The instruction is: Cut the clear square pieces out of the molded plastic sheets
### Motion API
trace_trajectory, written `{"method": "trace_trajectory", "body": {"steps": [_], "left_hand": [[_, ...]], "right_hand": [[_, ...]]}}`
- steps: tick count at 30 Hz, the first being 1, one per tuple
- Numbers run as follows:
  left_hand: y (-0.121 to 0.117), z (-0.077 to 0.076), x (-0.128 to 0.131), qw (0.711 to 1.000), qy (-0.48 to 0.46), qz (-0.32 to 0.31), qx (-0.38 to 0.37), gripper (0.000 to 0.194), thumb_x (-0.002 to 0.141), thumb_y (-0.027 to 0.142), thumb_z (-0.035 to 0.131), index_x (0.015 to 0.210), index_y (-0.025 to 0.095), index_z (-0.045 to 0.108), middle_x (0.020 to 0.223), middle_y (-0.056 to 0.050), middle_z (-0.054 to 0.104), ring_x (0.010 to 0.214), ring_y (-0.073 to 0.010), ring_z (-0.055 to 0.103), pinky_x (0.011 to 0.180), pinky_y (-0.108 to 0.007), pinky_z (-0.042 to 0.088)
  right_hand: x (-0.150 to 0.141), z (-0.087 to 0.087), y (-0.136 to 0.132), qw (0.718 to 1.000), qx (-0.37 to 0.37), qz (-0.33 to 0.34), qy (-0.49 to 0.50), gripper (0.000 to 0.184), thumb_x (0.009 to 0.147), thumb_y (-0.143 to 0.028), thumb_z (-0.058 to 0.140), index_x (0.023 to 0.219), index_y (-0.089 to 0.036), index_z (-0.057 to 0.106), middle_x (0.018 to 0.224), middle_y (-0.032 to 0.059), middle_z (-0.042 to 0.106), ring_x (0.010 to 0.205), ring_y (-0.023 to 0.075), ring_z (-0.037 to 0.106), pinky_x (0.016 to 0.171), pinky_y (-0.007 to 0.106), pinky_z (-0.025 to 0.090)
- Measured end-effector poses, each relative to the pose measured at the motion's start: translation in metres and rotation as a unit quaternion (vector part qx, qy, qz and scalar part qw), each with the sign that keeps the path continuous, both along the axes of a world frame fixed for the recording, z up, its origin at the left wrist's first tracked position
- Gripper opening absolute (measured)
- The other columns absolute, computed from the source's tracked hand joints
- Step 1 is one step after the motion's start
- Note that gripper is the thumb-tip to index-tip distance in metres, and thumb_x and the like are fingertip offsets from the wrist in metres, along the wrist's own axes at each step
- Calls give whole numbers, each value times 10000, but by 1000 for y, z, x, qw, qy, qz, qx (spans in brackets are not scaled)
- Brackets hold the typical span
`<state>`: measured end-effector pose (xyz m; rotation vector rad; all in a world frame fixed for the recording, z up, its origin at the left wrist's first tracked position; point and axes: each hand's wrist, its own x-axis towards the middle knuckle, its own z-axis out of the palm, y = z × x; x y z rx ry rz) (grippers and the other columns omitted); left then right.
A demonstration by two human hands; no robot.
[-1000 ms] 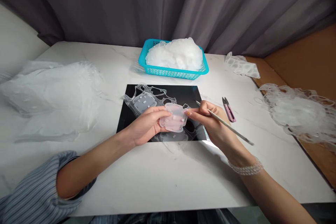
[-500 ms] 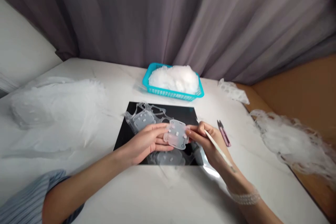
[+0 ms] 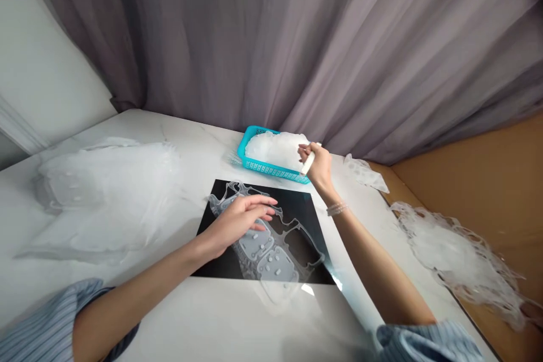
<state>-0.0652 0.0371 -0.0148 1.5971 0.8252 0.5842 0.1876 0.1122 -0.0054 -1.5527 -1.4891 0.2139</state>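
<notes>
On the marble table point(image 3: 199, 147), the left hand point(image 3: 240, 220) lies open over a clear moulded plastic sheet point(image 3: 271, 254), whose long axis runs diagonally, upper left to lower right, across a black mat point(image 3: 212, 260). The right hand point(image 3: 318, 167), clenched on a slender white tool point(image 3: 309, 163), is at the right end of a turquoise basket point(image 3: 258, 163), upper centre.

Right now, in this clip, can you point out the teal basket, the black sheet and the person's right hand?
Teal plastic basket point(image 3: 271, 170): head view, point on its front wall.
Black sheet point(image 3: 299, 203): head view, point on a bare patch near its upper right.
Right hand point(image 3: 319, 168): head view, point on the back of the hand, which grips a white stick point(image 3: 308, 162).
</notes>
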Motion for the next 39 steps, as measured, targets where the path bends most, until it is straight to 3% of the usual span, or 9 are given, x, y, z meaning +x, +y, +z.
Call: {"method": "trace_trajectory", "body": {"steps": [3, 6, 10, 13, 21, 24, 28, 35, 39], "left_hand": [[16, -9, -6, 986, 70, 32, 145, 358, 916, 268, 443, 1184, 205, 673, 1196, -91, 695, 1136, -245, 626, 951, -380, 501], [33, -25, -13, 966, 123, 63, 218, 369, 875, 202, 496, 1207, 169, 655, 1294, -112, 628, 1297, -279, 473, 1118, -426, 328], [47, -48, -20, 936, 204, 72, 279, 406, 861, 205, 537, 1254, 125, 606, 1318, -163, 576, 1314, -334, 396, 1101, -484, 299], [52, -56, -22, 914, 255, 74, 307, 384, 871, 230, 546, 1242, 143, 598, 1252, -156, 588, 1240, -333, 434, 1044, -479, 342], [68, -57, -19, 882, 322, 90, 333, 116, 888, 228, 546, 960, 197, 631, 1006, -100, 625, 1060, -291, 532, 917, -402, 430], [70, -57, -21, 875, 331, 110, 335, 104, 899, 219, 530, 956, 192, 614, 1069, -112, 590, 1066, -288, 547, 912, -398, 441], [67, -52, -21, 871, 341, 110, 335, 121, 940, 212, 470, 995, 194, 576, 1065, -109, 617, 1071, -276, 572, 892, -368, 453], [55, -34, -17, 848, 425, 95, 303, 223, 1002, 196, 323, 1166, 153, 468, 993, -150, 684, 888, -276, 684, 715, -341, 474], [36, -7, -27, 825, 494, 51, 270, 264, 943, 66, 326, 1160, 72, 475, 818, -170, 683, 766, -320, 706, 620, -349, 470]], "right_hand": [[9, -5, -44, 998, -1, -46, -50, 354, 864, -436, 533, 647, -234, 340, 871, 96, 690, 942, 265, 663, 757, 339, 479], [24, -16, -103, 993, -65, -46, -91, 425, 827, -466, 621, 611, -232, 340, 666, 49, 661, 710, 226, 642, 657, 314, 439], [32, -38, -161, 972, -213, -8, -97, 404, 806, -475, 662, 663, -235, 370, 777, 55, 734, 623, 193, 609, 602, 307, 434], [25, -50, -178, 957, -273, 21, -100, 391, 812, -443, 654, 689, -243, 341, 814, 38, 730, 640, 188, 598, 605, 308, 440], [6, -42, -155, 961, -215, 20, -174, 253, 829, -311, 567, 706, -248, 355, 708, 15, 661, 561, 168, 506, 582, 303, 395], [1, -46, -148, 959, -197, 53, -195, 205, 801, -277, 579, 745, -248, 384, 799, 37, 666, 659, 198, 572, 620, 308, 416], [2, -58, -135, 961, -175, 69, -204, 177, 832, -216, 490, 700, -241, 375, 694, 21, 586, 637, 188, 529, 621, 300, 402], [6, -57, -79, 975, -100, 27, -196, 81, 847, -209, 468, 766, -221, 473, 739, 46, 572, 691, 204, 524, 666, 321, 385], [-13, -45, -90, 985, -69, 14, -159, 140, 937, -325, 469, 848, -219, 490, 829, 63, 639, 727, 198, 574, 691, 319, 411]]}}
